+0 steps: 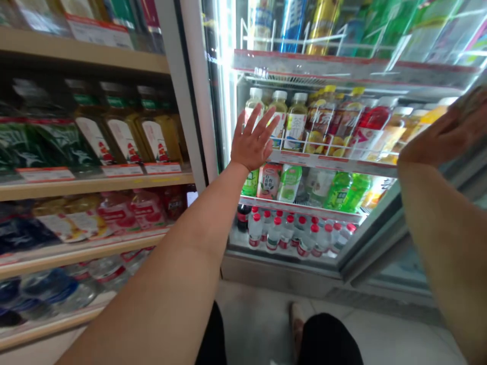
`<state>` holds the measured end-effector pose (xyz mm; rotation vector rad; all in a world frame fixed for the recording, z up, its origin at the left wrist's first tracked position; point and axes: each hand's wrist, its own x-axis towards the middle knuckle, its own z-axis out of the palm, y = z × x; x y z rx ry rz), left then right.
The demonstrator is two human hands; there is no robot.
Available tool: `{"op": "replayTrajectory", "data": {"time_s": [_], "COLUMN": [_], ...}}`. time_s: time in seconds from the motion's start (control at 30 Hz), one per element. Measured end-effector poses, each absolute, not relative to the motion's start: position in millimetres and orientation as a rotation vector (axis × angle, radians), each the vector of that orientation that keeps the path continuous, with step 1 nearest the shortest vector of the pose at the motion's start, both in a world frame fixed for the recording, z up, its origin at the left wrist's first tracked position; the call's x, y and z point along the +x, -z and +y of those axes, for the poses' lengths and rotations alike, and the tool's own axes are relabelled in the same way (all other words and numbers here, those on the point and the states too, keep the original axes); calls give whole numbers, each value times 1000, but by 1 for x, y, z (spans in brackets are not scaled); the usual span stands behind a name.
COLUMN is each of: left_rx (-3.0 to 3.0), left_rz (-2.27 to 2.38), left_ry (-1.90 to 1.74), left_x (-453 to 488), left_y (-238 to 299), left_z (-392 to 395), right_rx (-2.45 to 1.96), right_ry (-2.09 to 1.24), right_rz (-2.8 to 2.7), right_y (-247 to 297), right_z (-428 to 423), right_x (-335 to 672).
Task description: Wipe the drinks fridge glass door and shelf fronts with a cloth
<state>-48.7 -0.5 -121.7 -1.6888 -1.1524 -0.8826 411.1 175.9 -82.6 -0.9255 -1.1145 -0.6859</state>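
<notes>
My left hand [251,138] is stretched toward the open drinks cooler with its fingers spread, holding nothing. It hovers just in front of pale tea bottles [279,119] with white caps on a middle cooler shelf [335,163]. My right hand [443,134] is raised at the right, resting flat against the edge of the open cooler door [384,238]; its fingers are blurred. Below are green and pink bottles [289,182], and lower still several red-capped water bottles [297,235].
Wooden store shelves [95,185] at the left carry juice bottles, red-labelled bottles and large water jugs. The cooler's top rack holds cans and tall bottles [323,25]. Grey tiled floor [258,324] lies below, with my dark-clothed legs and one shoe [297,324].
</notes>
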Motion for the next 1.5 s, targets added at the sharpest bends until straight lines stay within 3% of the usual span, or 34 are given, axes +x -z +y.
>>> {"op": "replayTrajectory", "data": {"time_s": [0.5, 0.67, 0.8, 1.0, 1.3, 1.5], "left_rx": [-1652, -1662, -1684, -1677, -1598, -1641], "left_rz": [-1139, -1135, -1117, -1163, -1100, -1093], "left_ry": [870, 870, 899, 870, 823, 840], "left_x": [-49, -50, -52, -50, -51, -51], "left_y": [124, 124, 124, 124, 126, 126], "left_z": [1, 1, 5, 2, 3, 3], "right_rx": [-1010, -1127, -998, -1201, -854, -891], "right_ry": [817, 639, 696, 674, 801, 829], "right_rz": [-1166, -1180, -885, -419, -643, -836], "right_y": [83, 80, 88, 90, 105, 100], "right_z": [206, 198, 189, 195, 167, 173], "right_x": [442, 432, 407, 391, 378, 388]}}
